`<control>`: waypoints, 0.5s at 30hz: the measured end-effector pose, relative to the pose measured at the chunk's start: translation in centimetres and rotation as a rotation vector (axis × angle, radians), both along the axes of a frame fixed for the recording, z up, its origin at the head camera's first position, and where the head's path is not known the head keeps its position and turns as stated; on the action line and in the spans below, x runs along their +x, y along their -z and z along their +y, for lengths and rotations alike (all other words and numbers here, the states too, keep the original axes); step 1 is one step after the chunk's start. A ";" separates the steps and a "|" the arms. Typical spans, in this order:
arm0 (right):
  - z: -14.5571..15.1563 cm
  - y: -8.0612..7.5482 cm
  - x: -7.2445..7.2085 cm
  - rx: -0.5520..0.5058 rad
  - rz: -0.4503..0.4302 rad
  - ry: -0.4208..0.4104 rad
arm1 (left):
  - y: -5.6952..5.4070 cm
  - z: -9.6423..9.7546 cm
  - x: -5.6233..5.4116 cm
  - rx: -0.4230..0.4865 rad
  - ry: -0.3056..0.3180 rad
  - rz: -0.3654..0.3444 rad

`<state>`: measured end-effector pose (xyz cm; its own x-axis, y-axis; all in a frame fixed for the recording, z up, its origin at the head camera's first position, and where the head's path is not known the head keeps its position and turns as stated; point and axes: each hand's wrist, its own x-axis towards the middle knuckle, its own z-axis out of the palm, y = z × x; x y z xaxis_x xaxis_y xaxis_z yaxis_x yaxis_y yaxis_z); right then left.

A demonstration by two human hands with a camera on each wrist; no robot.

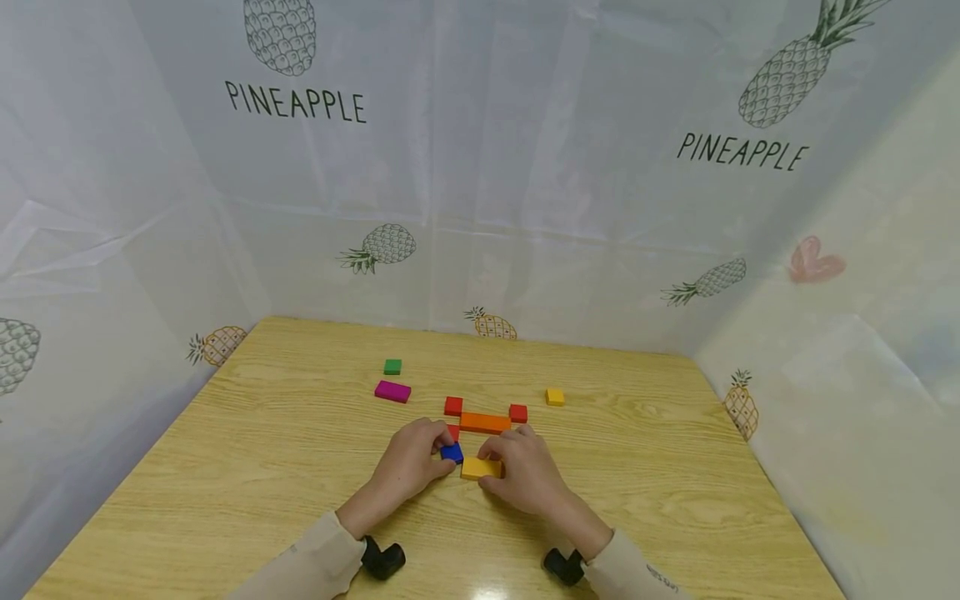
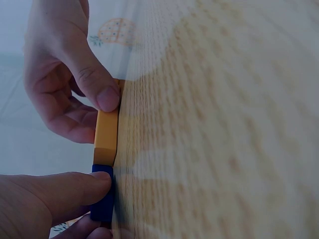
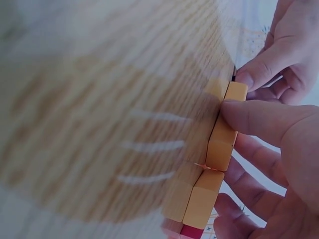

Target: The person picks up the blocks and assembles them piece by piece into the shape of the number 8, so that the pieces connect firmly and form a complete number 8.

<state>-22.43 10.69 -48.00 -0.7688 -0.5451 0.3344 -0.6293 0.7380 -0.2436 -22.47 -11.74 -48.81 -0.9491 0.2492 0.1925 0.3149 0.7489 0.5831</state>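
Observation:
My left hand (image 1: 408, 460) pinches a small blue block (image 1: 452, 452) between thumb and fingers. Just right of it, my right hand (image 1: 527, 473) holds a longer yellow block (image 1: 480, 468) by its sides, thumb on the near edge. The left wrist view shows the blue block (image 2: 102, 199) end to end with the yellow block (image 2: 106, 137). Beyond the hands lies a long orange block (image 1: 485, 423), with red blocks (image 1: 453, 406) near its ends. In the right wrist view, another yellow block (image 3: 203, 199) sits beside the held one; the right hand hides it from the head view.
Farther left on the wooden table (image 1: 300, 467) lie a magenta block (image 1: 393, 391) and a green block (image 1: 392, 367). A small yellow block (image 1: 554, 397) lies back right. White pineapple-print sheeting (image 1: 480, 167) encloses the table's back and sides.

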 end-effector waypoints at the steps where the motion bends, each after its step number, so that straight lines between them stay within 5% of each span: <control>1: 0.0 0.0 0.0 -0.001 0.002 -0.002 | 0.0 0.0 0.0 0.000 0.000 0.001; 15: -0.1 -0.3 0.2 -0.009 0.004 -0.009 | 0.0 0.0 0.0 0.005 -0.006 0.001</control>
<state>-22.21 10.62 -47.72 -0.7622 -0.5490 0.3428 -0.6371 0.7300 -0.2474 -22.47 -11.74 -48.80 -0.9504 0.2426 0.1944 0.3109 0.7478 0.5866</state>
